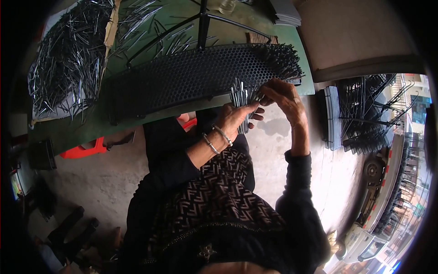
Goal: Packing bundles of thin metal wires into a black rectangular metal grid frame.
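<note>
My left hand (232, 119) is wrapped round a bundle of thin metal rods (238, 93), which stand roughly upright in it, just in front of the table edge. Close beside it, my right hand (284, 98) has its fingertips pinched at a few rods leaning out from the bundle; how many it grips is hidden. Beyond both hands lies a long black honeycomb tray (196, 71) with open holes over most of its length. Its right end is packed with upright dark rods (285, 61).
The tray rests on a green table (59, 130). At the left, a cardboard box (112, 27) overflows with loose rods (75, 59). A black metal stand (203, 23) rises behind the tray, near a glass jar (226, 6). Grey sheets (286, 16) are stacked at the far right. A red stool (84, 150) sits below.
</note>
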A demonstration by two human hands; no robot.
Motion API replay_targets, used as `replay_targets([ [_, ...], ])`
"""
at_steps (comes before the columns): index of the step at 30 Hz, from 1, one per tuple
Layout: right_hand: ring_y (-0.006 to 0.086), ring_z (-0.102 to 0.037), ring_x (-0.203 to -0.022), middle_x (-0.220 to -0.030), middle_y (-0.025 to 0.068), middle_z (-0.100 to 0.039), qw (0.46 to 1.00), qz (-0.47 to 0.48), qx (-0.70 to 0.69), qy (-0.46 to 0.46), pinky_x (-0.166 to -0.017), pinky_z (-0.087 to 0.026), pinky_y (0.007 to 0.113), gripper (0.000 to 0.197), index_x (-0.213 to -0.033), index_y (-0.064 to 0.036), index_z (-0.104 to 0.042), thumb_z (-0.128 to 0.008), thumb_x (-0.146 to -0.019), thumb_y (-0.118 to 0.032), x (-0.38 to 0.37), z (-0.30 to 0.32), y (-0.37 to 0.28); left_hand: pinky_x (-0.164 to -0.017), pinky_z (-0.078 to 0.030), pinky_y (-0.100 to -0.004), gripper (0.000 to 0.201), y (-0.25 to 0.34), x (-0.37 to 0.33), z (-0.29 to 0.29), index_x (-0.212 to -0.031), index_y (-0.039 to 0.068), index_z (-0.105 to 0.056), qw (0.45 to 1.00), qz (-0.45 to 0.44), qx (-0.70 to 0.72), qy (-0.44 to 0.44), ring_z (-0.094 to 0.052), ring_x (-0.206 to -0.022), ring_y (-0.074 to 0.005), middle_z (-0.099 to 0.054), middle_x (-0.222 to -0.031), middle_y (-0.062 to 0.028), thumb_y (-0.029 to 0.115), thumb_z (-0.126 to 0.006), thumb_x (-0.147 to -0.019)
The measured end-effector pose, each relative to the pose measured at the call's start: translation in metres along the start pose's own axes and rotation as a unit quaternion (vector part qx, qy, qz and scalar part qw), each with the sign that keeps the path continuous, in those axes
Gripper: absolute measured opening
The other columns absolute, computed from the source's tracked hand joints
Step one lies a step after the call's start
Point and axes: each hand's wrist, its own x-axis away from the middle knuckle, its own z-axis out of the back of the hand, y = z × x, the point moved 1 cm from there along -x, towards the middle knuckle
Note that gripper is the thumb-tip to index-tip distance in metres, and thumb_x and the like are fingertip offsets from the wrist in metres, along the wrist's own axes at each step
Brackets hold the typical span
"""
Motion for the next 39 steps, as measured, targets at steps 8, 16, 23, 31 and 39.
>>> replay_targets([
  [8,0.0153,-0.068,-0.076,-0.082,0.0092,-0.069,0.959,0.096,0.06,0.261,-0.071,-0.054,0.026,0.011,-0.096,0.0029,-0.063,-0.056,-0.09,-0.002,0.013,0.014,-0.009,-0.065,-0.056,-0.0335,0.033,0.002,-0.013,0.003,-0.109,0.009,-0.066,0.997,0.031,0.07,0.014,-0.068,-0.084,-0.0205,-0.071,-0.099,-0.0096,0.037,-0.061,-0.093],
  [16,0.0126,-0.069,-0.075,-0.08,0.0075,-0.07,0.863,0.219,0.199,0.408,-0.07,-0.053,0.025,0.009,-0.095,-0.0005,-0.064,-0.058,-0.092,-0.007,-0.009,0.021,0.0,-0.074,-0.058,-0.0394,0.025,-0.01,-0.023,0.0,-0.106,0.002,-0.06,0.984,0.059,0.162,-0.039,-0.067,-0.09,-0.0272,-0.068,-0.103,-0.0183,0.024,-0.059,-0.094],
  [23,0.0136,-0.07,-0.074,-0.08,0.0079,-0.07,0.838,0.226,0.269,0.418,-0.069,-0.052,0.025,0.006,-0.094,-0.0012,-0.063,-0.059,-0.091,-0.005,-0.012,0.021,0.005,-0.072,-0.06,-0.0417,0.028,-0.013,-0.024,0.001,-0.106,0.0,-0.061,0.982,0.053,0.178,-0.035,-0.069,-0.088,-0.0283,-0.068,-0.096,-0.0175,0.025,-0.06,-0.093],
  [31,0.0142,-0.07,-0.074,-0.08,0.008,-0.07,0.835,0.226,0.306,0.396,-0.068,-0.053,0.026,0.006,-0.094,-0.0016,-0.062,-0.058,-0.093,-0.006,-0.013,0.03,0.009,-0.071,-0.058,-0.0443,0.027,-0.008,-0.021,-0.001,-0.112,0.01,-0.063,0.985,0.093,0.14,-0.033,-0.068,-0.092,-0.0259,-0.068,-0.104,-0.0142,0.029,-0.055,-0.094],
  [39,0.0181,-0.07,-0.074,-0.08,0.0092,-0.069,0.82,0.235,0.34,0.396,-0.069,-0.052,0.028,0.006,-0.096,-0.0029,-0.061,-0.057,-0.093,-0.007,-0.016,0.027,0.01,-0.079,-0.057,-0.0464,0.028,-0.006,-0.019,-0.002,-0.117,0.003,-0.055,0.984,0.094,0.145,-0.044,-0.064,-0.1,-0.027,-0.065,-0.108,-0.0174,0.023,-0.051,-0.097],
])
